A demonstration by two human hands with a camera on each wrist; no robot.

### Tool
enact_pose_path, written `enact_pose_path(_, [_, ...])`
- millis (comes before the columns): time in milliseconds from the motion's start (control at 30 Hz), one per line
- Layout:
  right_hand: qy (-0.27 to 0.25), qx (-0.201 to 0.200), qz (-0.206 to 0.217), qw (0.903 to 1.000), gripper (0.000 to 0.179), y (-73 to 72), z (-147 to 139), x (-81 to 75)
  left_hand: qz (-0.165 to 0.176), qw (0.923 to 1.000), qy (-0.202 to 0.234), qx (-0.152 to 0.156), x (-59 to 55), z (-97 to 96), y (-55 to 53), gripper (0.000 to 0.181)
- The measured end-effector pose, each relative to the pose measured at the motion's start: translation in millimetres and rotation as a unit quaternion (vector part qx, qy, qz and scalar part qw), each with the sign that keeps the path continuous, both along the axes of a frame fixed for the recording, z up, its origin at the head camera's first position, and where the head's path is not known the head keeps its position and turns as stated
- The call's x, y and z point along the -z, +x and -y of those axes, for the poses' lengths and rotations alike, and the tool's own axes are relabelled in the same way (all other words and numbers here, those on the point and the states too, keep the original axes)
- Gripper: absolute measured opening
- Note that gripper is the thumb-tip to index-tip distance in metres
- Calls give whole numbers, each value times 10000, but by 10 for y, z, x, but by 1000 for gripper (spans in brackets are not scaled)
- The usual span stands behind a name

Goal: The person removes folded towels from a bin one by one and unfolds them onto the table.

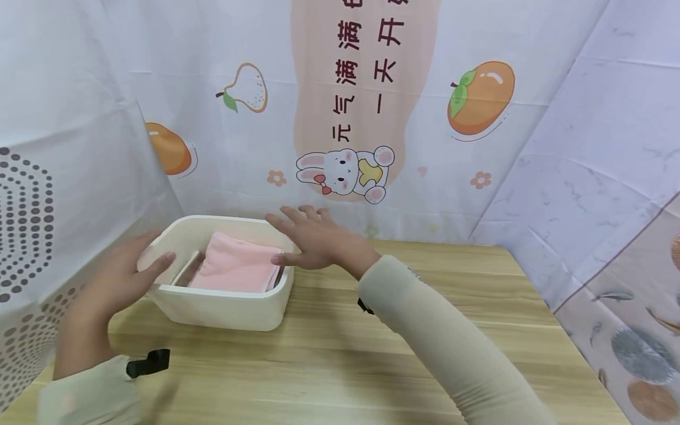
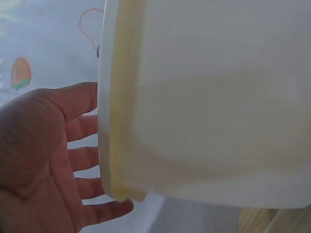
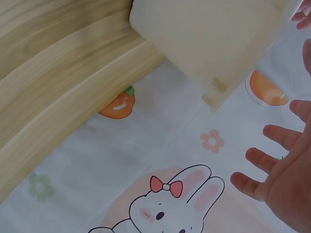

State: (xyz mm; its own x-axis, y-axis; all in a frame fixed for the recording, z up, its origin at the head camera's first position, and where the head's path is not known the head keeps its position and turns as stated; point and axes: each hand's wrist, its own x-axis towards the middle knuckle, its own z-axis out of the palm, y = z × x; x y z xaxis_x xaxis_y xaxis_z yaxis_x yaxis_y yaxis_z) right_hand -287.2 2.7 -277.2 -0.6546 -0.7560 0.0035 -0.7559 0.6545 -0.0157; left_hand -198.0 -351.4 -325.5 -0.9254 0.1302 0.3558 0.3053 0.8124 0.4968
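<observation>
1. Head view: a white bin [image 1: 220, 310] stands upright at the far left of the tabletop [image 1: 425, 330], close to the printed curtain [image 1: 249, 153]. A folded pink cloth [image 1: 236, 265] lies inside it, with a flat, pale-edged thing [image 1: 188, 268] leaning at its left.
2. The left hand [image 1: 119, 277] is spread beside the bin's left end, thumb over the rim, fingers on the outer side. It grips nothing; whether the skin touches the rim, I cannot tell.
3. The right hand [image 1: 321, 239] is wide too, fingers fanned by the bin's right end, thumb pointing in toward the cloth. It holds nothing, and the right wrist view shows its fingers apart from the wall.
4. The step in hand looks like handling the bin by its two ends. To do it well, keep both hands level and opposite each other, so that neither end tips.
5. Any grip is best taken on the rim, thumbs inside and fingers outside, without catching the cloth. On leaving, clear the rim before drawing back.
</observation>
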Motion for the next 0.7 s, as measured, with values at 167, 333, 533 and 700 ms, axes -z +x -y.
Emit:
enact_pose_path(167, [177,-88,-229,9995,87,6,109,0,345,9985,430,-73,57,167,81,60])
enact_pose_path(333, [315,-153,-378,9987,85,-5,207,14,661,9961,424,-398,123,267,121,65])
enact_pose_path(533, [450,-244,-491,9975,84,2,346,28,1007,9901,747,-636,186,368,155,64])
enact_pose_path(700, [619,-324,-552,9960,83,13,488,37,1252,9777,1453,-859,232,413,152,64])
